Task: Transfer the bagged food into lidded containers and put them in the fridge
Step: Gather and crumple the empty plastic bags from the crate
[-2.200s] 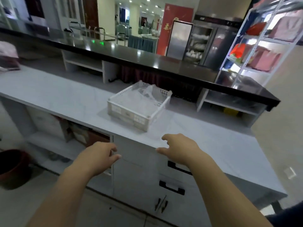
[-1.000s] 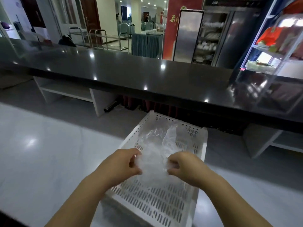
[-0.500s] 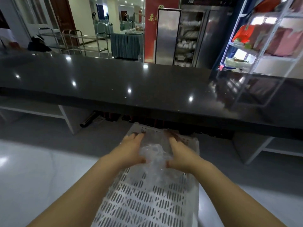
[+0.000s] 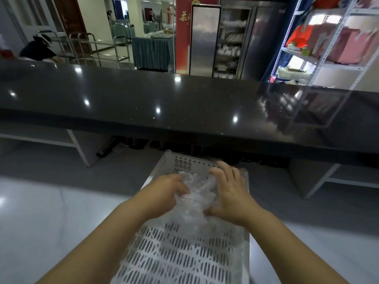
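Observation:
A white slotted plastic basket (image 4: 184, 253) sits on the pale counter in front of me. Inside it lies a crumpled clear plastic bag (image 4: 194, 199); what it holds cannot be made out. My left hand (image 4: 166, 191) grips the bag's left side with curled fingers. My right hand (image 4: 229, 191) holds its right side, fingers spread over the top and thumb tucked under. Both hands are inside the basket near its far end.
A dark polished raised counter (image 4: 164, 103) runs across just behind the basket. A steel fridge cabinet (image 4: 231, 37) stands beyond it. White metal shelving (image 4: 328, 48) with red and pink bags is at the right. The pale counter (image 4: 51, 222) extends to the left.
I came up to the counter and both hands went into the basket and took hold of the bag. Since half a second ago they have gathered it tighter between them.

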